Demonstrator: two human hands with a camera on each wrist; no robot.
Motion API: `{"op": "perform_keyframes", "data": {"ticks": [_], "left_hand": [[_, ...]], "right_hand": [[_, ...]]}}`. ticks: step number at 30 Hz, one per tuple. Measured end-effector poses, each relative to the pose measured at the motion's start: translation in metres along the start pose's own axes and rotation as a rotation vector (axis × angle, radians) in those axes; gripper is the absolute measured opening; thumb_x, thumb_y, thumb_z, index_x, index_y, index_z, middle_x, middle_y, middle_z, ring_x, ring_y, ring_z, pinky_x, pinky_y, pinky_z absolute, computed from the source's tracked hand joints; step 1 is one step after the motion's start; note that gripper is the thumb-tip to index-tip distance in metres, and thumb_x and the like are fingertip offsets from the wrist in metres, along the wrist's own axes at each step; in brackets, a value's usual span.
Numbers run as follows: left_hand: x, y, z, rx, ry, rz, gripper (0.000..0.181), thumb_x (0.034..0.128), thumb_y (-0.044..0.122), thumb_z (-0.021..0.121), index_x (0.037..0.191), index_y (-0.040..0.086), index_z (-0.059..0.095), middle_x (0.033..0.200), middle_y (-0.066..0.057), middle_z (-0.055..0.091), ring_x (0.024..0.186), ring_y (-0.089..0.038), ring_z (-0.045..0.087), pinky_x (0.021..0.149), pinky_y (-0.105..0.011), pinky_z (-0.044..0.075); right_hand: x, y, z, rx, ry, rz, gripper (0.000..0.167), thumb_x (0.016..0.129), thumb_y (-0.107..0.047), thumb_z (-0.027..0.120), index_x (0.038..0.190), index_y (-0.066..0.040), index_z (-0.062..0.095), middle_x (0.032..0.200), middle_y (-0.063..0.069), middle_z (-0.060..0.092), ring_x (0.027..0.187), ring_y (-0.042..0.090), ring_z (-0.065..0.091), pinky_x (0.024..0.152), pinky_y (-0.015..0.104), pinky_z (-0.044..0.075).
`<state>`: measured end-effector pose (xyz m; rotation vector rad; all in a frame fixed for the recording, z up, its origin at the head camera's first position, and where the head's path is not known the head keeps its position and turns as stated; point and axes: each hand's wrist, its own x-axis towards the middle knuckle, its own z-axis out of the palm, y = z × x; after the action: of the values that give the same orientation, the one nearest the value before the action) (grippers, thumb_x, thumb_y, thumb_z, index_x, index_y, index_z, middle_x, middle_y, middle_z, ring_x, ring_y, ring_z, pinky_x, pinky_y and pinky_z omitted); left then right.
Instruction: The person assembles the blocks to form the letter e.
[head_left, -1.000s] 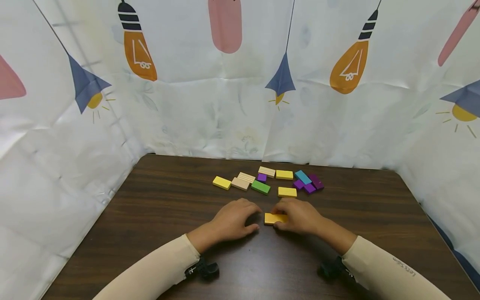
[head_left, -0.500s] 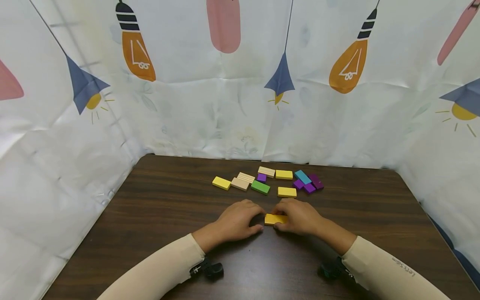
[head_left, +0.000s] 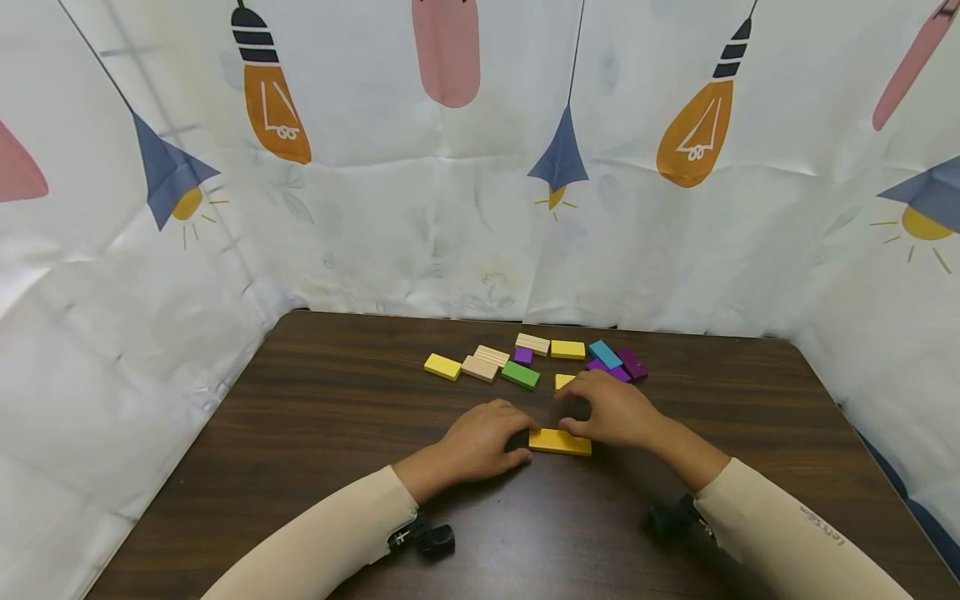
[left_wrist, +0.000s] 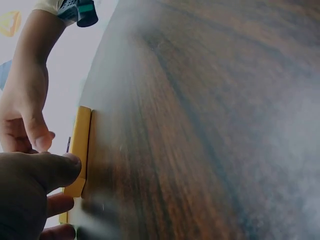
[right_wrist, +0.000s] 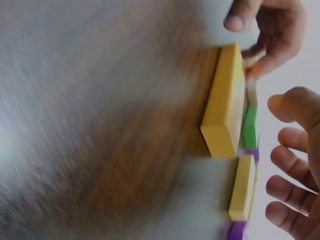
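A yellow wooden block lies flat on the dark wood-grain table, its long side running left to right. My left hand is at the block's left end, fingertips by the far corner. In the right wrist view, the thumb of that left hand stands apart from the block. My right hand hovers just behind the block's right end, thumb and fingers spread with nothing between them. Behind it, a second yellow block is partly covered by the right hand.
Farther back lie a yellow block, plain wood blocks, a green block, a small purple block, another yellow block and a blue block among purple ones. A printed curtain hangs behind the table.
The right hand has let go of the front yellow block and lifted back and to the right. The left hand has slid right, up to the block's left end.
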<state>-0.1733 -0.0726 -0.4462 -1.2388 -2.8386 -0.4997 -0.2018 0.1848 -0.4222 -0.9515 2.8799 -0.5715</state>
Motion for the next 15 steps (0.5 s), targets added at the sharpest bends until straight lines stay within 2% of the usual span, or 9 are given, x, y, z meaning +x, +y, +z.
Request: {"op": "perform_keyframes", "data": {"ticks": [9, 15], "left_hand": [[0.004, 0.001, 0.002, 0.035, 0.003, 0.014, 0.031, 0.0942, 0.032, 0.076, 0.123, 0.021, 0.073, 0.118, 0.009, 0.071, 0.114, -0.018, 0.06, 0.097, -0.036, 0.048], [0.005, 0.0, 0.004, 0.056, 0.016, 0.021, 0.027, 0.0938, 0.031, 0.076, 0.119, 0.021, 0.075, 0.116, 0.009, 0.072, 0.112, -0.019, 0.06, 0.096, -0.037, 0.049]], "right_hand": [[0.012, 0.019, -0.006, -0.023, 0.014, 0.029, 0.042, 0.091, -0.035, 0.08, 0.125, -0.013, 0.072, 0.126, 0.003, 0.068, 0.125, 0.03, 0.058, 0.096, 0.049, 0.052], [0.02, 0.031, -0.006, -0.024, 0.018, 0.016, 0.04, 0.091, -0.031, 0.079, 0.125, -0.011, 0.072, 0.123, 0.003, 0.069, 0.119, 0.029, 0.06, 0.095, 0.047, 0.051]]}}
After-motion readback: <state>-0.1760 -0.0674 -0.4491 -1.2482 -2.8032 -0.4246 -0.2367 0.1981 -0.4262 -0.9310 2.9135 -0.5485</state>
